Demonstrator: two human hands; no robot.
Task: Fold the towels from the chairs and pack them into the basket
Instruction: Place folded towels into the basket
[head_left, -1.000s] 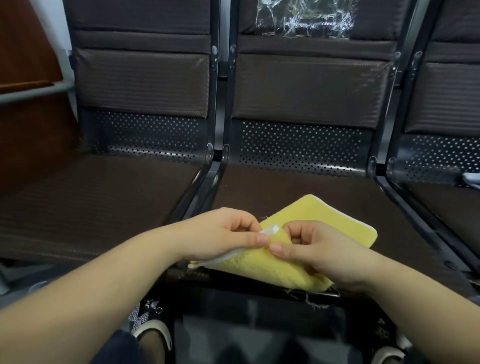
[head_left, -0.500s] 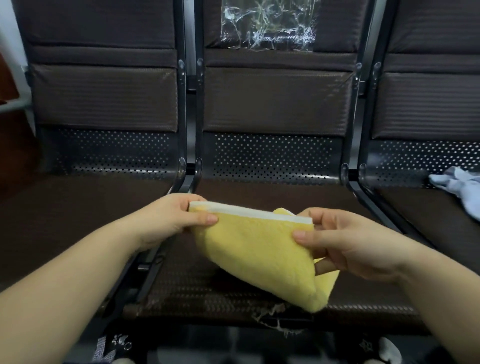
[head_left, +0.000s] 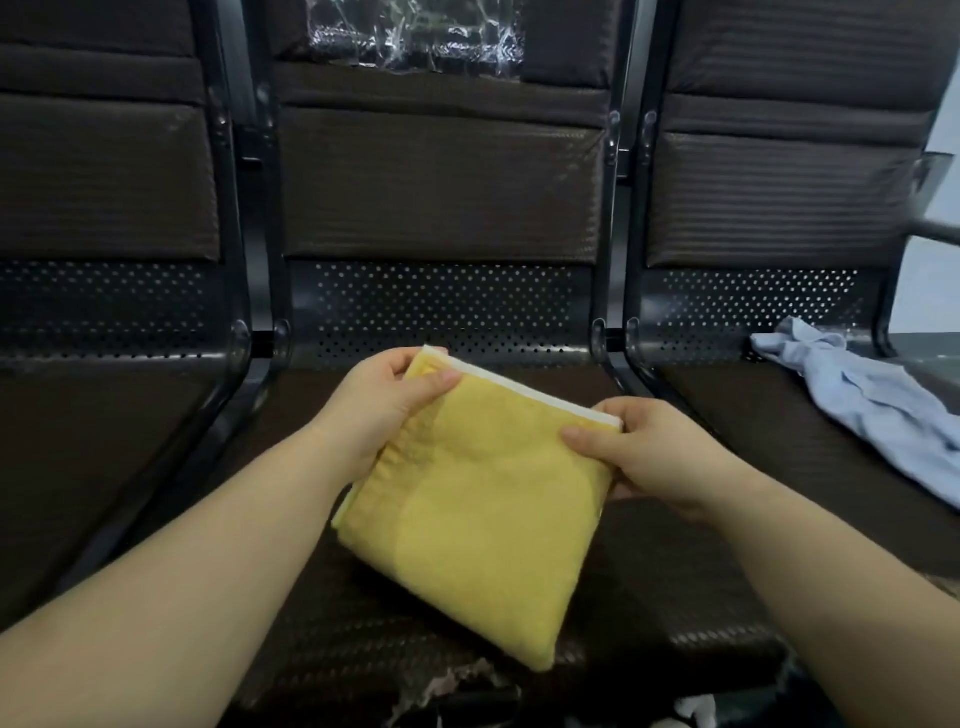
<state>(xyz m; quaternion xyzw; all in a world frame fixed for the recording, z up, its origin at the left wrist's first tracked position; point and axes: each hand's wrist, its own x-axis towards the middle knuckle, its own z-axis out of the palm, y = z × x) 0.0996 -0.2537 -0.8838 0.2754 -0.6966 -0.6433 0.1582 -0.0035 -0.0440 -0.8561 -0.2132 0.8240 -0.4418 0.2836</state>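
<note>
Yellow towel (head_left: 483, 519) hangs folded between our left hand (head_left: 387, 408) and right hand (head_left: 631, 457), each pinching a far corner, presumably to keep edges aligned.

On my feed, the person shows as two bare arms. The left hand (head_left: 384, 410) and right hand (head_left: 644, 457) are uncovered, with smooth, rather full fingers. The left thumbnail (head_left: 450, 379) and right thumbnail (head_left: 571, 434) look short and plain, though they are too small for me to make out more. The left forearm (head_left: 182, 582) and right forearm (head_left: 831, 582) are bare down to the edges of my view. They look broad near the camera and narrow towards the wrists. I cannot tell whether a sleeve begins higher up.
</note>
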